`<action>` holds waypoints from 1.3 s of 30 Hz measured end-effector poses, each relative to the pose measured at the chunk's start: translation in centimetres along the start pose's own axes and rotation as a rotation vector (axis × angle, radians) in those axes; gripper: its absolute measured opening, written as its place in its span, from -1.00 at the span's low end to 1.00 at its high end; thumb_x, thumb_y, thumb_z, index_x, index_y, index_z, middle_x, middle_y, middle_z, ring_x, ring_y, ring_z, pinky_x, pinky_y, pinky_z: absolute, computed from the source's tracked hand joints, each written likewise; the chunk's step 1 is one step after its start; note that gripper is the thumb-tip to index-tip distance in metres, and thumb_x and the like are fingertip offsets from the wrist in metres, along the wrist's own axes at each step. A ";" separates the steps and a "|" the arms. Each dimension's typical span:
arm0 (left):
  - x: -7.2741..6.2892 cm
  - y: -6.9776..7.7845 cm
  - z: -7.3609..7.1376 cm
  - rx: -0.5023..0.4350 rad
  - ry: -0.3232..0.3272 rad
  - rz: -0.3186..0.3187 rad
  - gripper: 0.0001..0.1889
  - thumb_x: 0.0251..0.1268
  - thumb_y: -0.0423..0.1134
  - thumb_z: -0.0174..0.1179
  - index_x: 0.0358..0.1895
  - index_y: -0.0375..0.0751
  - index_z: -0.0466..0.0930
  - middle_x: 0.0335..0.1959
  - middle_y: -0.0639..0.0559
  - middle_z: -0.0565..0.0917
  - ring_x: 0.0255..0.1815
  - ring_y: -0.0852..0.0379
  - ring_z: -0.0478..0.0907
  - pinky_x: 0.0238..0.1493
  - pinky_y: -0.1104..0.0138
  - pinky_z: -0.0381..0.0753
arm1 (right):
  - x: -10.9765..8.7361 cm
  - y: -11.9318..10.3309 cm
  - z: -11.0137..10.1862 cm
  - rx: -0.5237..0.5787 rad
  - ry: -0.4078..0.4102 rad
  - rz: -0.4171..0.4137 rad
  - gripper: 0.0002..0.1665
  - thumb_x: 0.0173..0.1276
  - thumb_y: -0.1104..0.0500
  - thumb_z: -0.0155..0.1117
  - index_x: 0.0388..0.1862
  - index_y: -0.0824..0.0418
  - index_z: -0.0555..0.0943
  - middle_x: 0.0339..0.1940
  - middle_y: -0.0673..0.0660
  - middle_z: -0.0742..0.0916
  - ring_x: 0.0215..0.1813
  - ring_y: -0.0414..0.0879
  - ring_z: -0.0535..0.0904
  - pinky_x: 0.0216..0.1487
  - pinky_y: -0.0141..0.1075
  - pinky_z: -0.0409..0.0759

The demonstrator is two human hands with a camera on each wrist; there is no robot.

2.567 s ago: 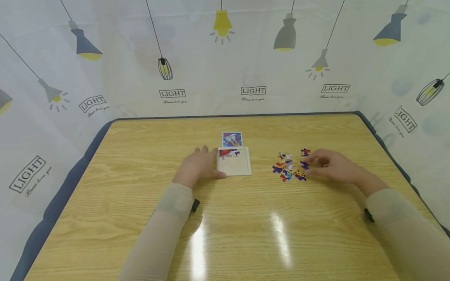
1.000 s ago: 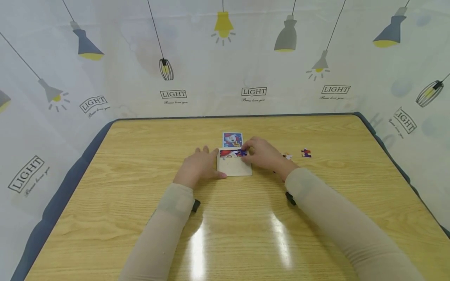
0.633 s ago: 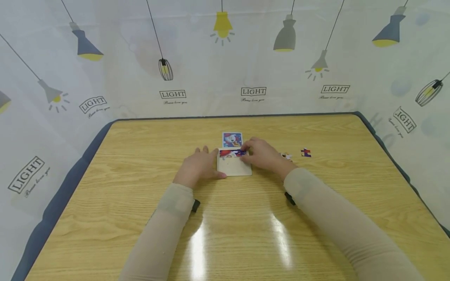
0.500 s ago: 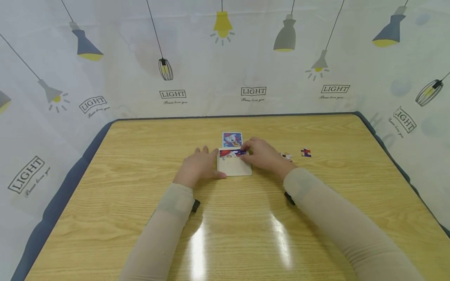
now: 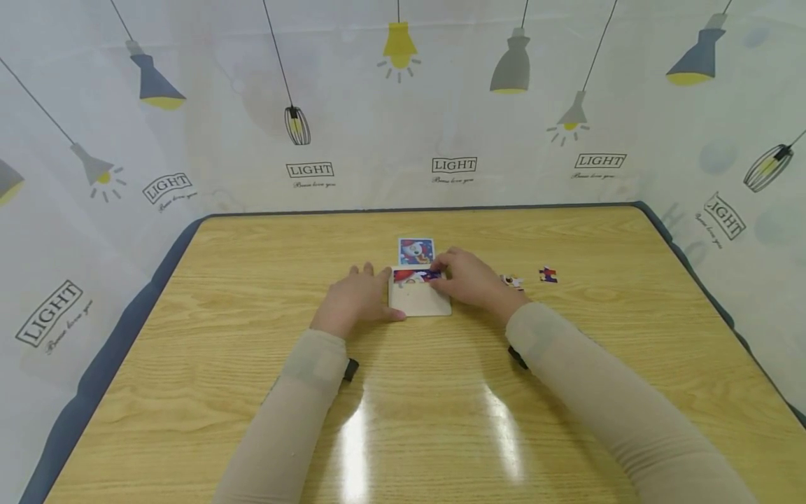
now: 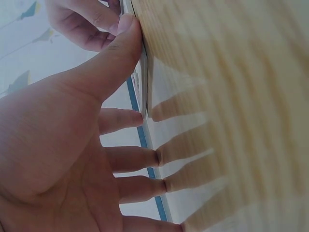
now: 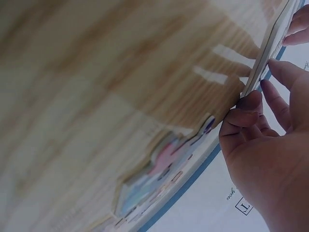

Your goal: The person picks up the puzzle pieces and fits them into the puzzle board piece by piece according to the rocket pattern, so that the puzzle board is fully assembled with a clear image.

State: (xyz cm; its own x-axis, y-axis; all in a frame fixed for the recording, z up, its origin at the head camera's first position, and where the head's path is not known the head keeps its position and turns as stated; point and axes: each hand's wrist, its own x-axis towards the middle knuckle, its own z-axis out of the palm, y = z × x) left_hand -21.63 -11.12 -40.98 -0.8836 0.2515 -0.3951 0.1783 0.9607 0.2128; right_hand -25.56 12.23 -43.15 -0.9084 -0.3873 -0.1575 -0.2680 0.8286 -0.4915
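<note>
A pale square puzzle tray (image 5: 419, 301) lies mid-table, with a strip of red, white and purple puzzle pieces (image 5: 409, 276) along its far side. My left hand (image 5: 355, 294) steadies its left side, thumb on the near corner and the other fingers stretched straight. In the left wrist view those fingertips (image 6: 157, 157) rest on the tabletop. At the tray's far right corner, my right hand (image 5: 469, 278) pinches a purple puzzle piece (image 5: 435, 276) between thumb and index finger, its other fingers curled under. Much of that piece is hidden by the fingers.
A picture card (image 5: 416, 250) with a white character in a red hat lies just beyond the tray. Loose pieces (image 5: 513, 282) sit to the right, partly behind my right forearm; one separate piece (image 5: 548, 274) lies farther right. A printed curtain (image 5: 378, 189) borders the table's back.
My right hand has carried a purple piece left from the loose pieces to the tray's far right corner, and barely shifts in the last second. My left hand has stayed put.
</note>
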 end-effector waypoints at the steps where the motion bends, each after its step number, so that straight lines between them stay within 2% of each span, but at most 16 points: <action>1: 0.0 0.0 0.0 0.000 -0.001 0.000 0.11 0.33 0.43 0.29 0.76 -0.03 0.02 0.77 -0.38 -0.03 0.77 -0.45 -0.08 0.61 -0.40 0.23 | 0.0 0.0 0.0 0.002 -0.002 0.002 -0.58 0.55 -0.04 0.36 0.25 0.13 0.69 0.23 0.15 0.67 0.22 0.07 0.62 0.44 0.04 0.61; 12: 0.0 0.0 0.0 -0.003 0.002 -0.002 0.11 0.33 0.43 0.29 0.76 -0.03 0.02 0.77 -0.37 -0.04 0.77 -0.45 -0.09 0.61 -0.39 0.23 | 0.0 0.0 0.0 0.018 -0.006 0.009 -0.58 0.55 -0.04 0.36 0.26 0.12 0.69 0.20 0.15 0.66 0.18 0.06 0.60 0.41 0.03 0.62; 16: 0.0 0.0 0.2 -0.001 0.005 -0.001 0.11 0.32 0.44 0.28 0.76 -0.02 0.02 0.77 -0.37 -0.03 0.77 -0.45 -0.08 0.61 -0.39 0.23 | 0.1 0.2 0.1 0.019 -0.009 0.012 -0.57 0.55 -0.04 0.36 0.27 0.12 0.69 0.23 0.16 0.66 0.22 0.08 0.61 0.44 0.04 0.61; 19: 0.0 -0.1 0.2 0.000 0.006 0.000 0.10 0.33 0.44 0.28 0.76 -0.02 0.02 0.77 -0.37 -0.03 0.77 -0.45 -0.07 0.61 -0.40 0.23 | 0.1 0.3 0.2 0.006 0.001 0.006 -0.57 0.56 -0.04 0.35 0.26 0.13 0.70 0.27 0.16 0.65 0.28 0.09 0.62 0.48 0.06 0.59; 22: 0.0 0.0 0.1 0.001 0.006 0.000 0.11 0.33 0.43 0.29 0.76 -0.03 0.02 0.77 -0.37 -0.04 0.77 -0.46 -0.08 0.61 -0.40 0.23 | -0.1 0.2 0.3 -0.033 0.027 -0.020 -0.59 0.57 -0.03 0.33 0.25 0.13 0.70 0.27 0.16 0.65 0.26 0.08 0.63 0.45 0.05 0.62; 27: -0.1 0.1 0.1 0.012 0.008 -0.002 0.12 0.32 0.43 0.31 0.76 -0.05 0.03 0.76 -0.39 -0.03 0.76 -0.47 -0.07 0.58 -0.42 0.27 | -1.7 -0.3 0.4 -0.093 0.051 -0.085 -0.63 0.61 -0.01 0.27 0.23 0.13 0.71 0.22 0.13 0.65 0.13 0.03 0.66 0.31 0.00 0.70; 32: -0.1 0.1 0.2 0.011 0.015 -0.006 0.11 0.31 0.44 0.30 0.76 -0.04 0.04 0.76 -0.38 -0.02 0.76 -0.47 -0.06 0.56 -0.43 0.28 | -3.9 -0.6 0.4 -0.086 0.062 -0.118 -0.61 0.62 -0.01 0.26 0.26 0.14 0.70 0.23 0.13 0.66 0.15 0.02 0.68 0.29 0.01 0.71; 37: 0.0 0.2 0.2 0.006 0.017 -0.011 0.11 0.31 0.43 0.31 0.75 -0.04 0.04 0.76 -0.38 -0.03 0.76 -0.47 -0.07 0.57 -0.43 0.27 | -5.9 0.7 0.2 -0.082 0.090 -0.131 -0.59 0.60 -0.02 0.29 0.28 0.14 0.70 0.21 0.11 0.69 0.15 0.03 0.71 0.21 0.02 0.75; 39: 0.0 0.2 0.2 0.005 0.017 -0.012 0.11 0.31 0.42 0.31 0.76 -0.04 0.04 0.76 -0.38 -0.03 0.76 -0.46 -0.07 0.57 -0.43 0.26 | -6.6 1.7 -0.1 -0.082 0.108 -0.144 -0.58 0.58 -0.03 0.30 0.28 0.13 0.70 0.19 0.10 0.70 0.08 0.00 0.73 0.13 -0.01 0.77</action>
State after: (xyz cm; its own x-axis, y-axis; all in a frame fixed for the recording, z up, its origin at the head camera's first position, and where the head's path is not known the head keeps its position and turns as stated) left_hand -21.52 -10.92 -41.15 -0.8927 0.2383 -0.3825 0.1703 0.9642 0.2034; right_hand -20.08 16.24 -42.84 -0.8866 -0.4626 0.0040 -0.4191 0.7996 -0.4302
